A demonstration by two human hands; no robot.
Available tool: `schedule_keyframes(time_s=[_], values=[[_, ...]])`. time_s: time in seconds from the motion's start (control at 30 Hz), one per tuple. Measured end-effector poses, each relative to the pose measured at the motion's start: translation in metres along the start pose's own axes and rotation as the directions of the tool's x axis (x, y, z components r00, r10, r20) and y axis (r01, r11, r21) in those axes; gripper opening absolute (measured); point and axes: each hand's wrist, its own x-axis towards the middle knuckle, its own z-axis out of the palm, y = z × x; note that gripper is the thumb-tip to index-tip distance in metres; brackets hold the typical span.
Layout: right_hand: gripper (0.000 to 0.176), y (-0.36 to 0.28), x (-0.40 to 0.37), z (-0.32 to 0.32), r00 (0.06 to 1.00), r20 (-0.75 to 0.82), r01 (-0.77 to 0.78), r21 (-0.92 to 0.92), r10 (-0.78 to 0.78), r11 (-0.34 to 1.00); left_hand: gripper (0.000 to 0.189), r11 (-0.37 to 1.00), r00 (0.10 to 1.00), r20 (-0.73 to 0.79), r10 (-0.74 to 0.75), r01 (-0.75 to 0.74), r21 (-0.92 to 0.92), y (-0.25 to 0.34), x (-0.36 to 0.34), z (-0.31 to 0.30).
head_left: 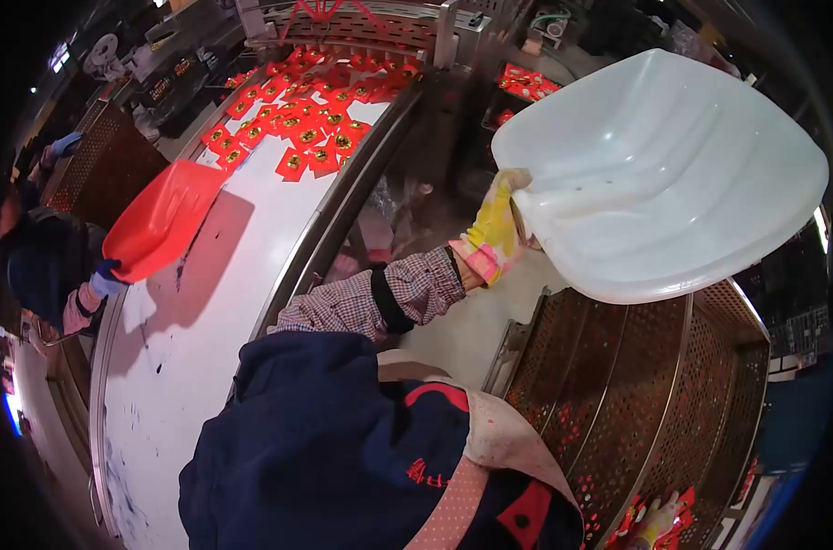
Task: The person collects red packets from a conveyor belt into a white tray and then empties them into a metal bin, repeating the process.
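Observation:
My left hand, in a yellow and pink glove, is closed on the near edge of a large white plastic scoop. The scoop is raised above the floor and the perforated metal bin, its hollow side in view, with nothing seen inside it. Low at the right edge of the view, my right hand, also gloved, is among red packets over the bin. Its fingers look closed on some of them, though the palm is hidden.
Red square packets with gold centres cover the far end of a white table. At left, a co-worker's gloved hand holds a red scoop over it. A perforated metal bin stands at my right.

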Motion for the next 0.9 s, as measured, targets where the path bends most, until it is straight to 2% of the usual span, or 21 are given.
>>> schedule_keyframes(time_s=[0.03, 0.1, 0.13, 0.17, 0.2, 0.3, 0.37, 0.4, 0.47, 0.53, 0.57, 0.6, 0.63, 0.67, 0.7, 0.73, 0.77, 0.8, 0.83, 0.87, 0.9], values=[[0.048, -0.005, -0.016, -0.015, 1.000, -0.005, 0.003, -0.005, -0.003, 1.000, 0.036, 1.000, 1.000, -0.018, 0.024, -0.023, 0.020, 0.001, -0.002, -0.010], [0.069, -0.017, -0.037, -0.035, 0.958, 0.273, 0.040, -0.425, 0.086, 0.904, 0.040, 0.996, 0.996, -0.053, 0.071, -0.068, 0.064, 0.002, -0.005, -0.031], [0.080, 0.027, -0.012, 0.026, 0.962, 0.249, 0.003, -0.411, 0.110, 0.911, 0.044, 1.000, 0.999, -0.043, 0.007, -0.007, 0.011, 0.004, 0.001, -0.046], [0.078, 0.039, -0.008, 0.034, 0.960, 0.250, -0.014, -0.415, 0.128, 0.910, 0.047, 1.000, 0.999, -0.041, -0.017, 0.016, -0.021, 0.011, 0.007, -0.051], [0.075, 0.041, 0.004, 0.023, 0.966, 0.226, -0.039, -0.354, 0.126, 0.934, 0.049, 0.998, 0.998, -0.038, -0.042, 0.040, -0.052, 0.017, 0.012, -0.057], [0.067, 0.045, 0.053, -0.019, 0.989, 0.107, -0.084, -0.152, 0.101, 0.985, 0.054, 0.999, 0.992, -0.124, 0.012, -0.018, -0.047, 0.046, 0.035, -0.066], [0.062, 0.037, 0.103, -0.063, 0.999, -0.026, -0.041, 0.046, 0.043, 0.998, 0.054, 0.987, 0.997, -0.072, -0.033, 0.021, -0.161, 0.068, 0.057, -0.083], [0.059, 0.033, 0.133, -0.085, 0.995, -0.103, 0.009, 0.149, 0.006, 0.989, 0.054, 0.986, 0.997, -0.077, -0.020, 0.007, -0.165, 0.078, 0.068, -0.096], [0.054, 0.023, 0.208, -0.136, 0.953, -0.288, 0.187, 0.329, -0.091, 0.926, 0.054, 0.979, 0.997, -0.009, -0.078, 0.074, -0.189, 0.088, 0.087, -0.120], [0.050, -0.007, 0.286, -0.194, 0.863, -0.469, 0.404, 0.422, -0.186, 0.811, 0.055, 0.979, 0.994, 0.018, -0.104, 0.106, -0.176, 0.097, 0.091, -0.126], [0.047, -0.047, 0.317, -0.231, 0.808, -0.543, 0.497, 0.421, -0.228, 0.758, 0.055, 0.976, 0.989, 0.049, -0.141, 0.148, -0.162, 0.107, 0.098, -0.132], [0.047, -0.107, 0.354, -0.273, 0.774, -0.596, 0.483, 0.340, -0.212, 0.806, 0.050, 0.984, 0.995, -0.012, -0.101, 0.098, -0.147, 0.125, 0.112, -0.152], [0.046, -0.192, 0.333, -0.319, 0.715, -0.659, 0.556, 0.334, -0.233, 0.761, 0.050, 0.986, 0.996, -0.019, -0.085, 0.082, -0.144, 0.138, 0.117, -0.159], [0.045, -0.252, 0.337, -0.348, 0.564, -0.735, 0.740, 0.247, -0.377, 0.625, 0.047, 0.994, 0.994, -0.095, -0.062, 0.053, -0.100, 0.146, 0.115, -0.162], [0.043, -0.299, 0.360, -0.366, 0.575, -0.701, 0.766, 0.281, -0.422, 0.578, 0.043, 0.998, 0.985, -0.171, -0.036, 0.027, -0.056, 0.148, 0.113, -0.164], [0.044, -0.389, 0.299, -0.385, 0.624, -0.674, 0.771, 0.446, -0.396, 0.455, 0.037, 0.998, 0.976, -0.219, 0.016, -0.027, -0.049, 0.145, 0.118, -0.183], [0.043, -0.441, 0.321, -0.387, 0.473, -0.723, 0.866, 0.273, -0.504, 0.420, 0.037, 0.998, 0.973, -0.227, 0.033, -0.045, -0.046, 0.146, 0.120, -0.197], [0.043, -0.523, 0.253, -0.397, 0.395, -0.712, 0.919, 0.316, -0.581, 0.237, 0.037, 0.997, 0.967, -0.245, 0.072, -0.074, 0.000, 0.151, 0.119, -0.211], [0.040, -0.559, 0.301, -0.384, 0.404, -0.582, 0.884, 0.446, -0.706, 0.139, 0.038, 0.994, 0.959, -0.262, 0.110, -0.101, 0.047, 0.160, 0.116, -0.219], [0.039, -0.599, 0.284, -0.378, 0.345, -0.541, 0.896, 0.433, -0.767, 0.097, 0.042, 0.988, 0.962, -0.233, 0.145, -0.129, 0.081, 0.178, 0.104, -0.199], [0.039, -0.641, 0.250, -0.371, 0.258, -0.516, 0.925, 0.375, -0.817, 0.056, 0.047, 0.998, 0.971, -0.234, 0.046, -0.056, -0.037, 0.185, 0.096, -0.216]])
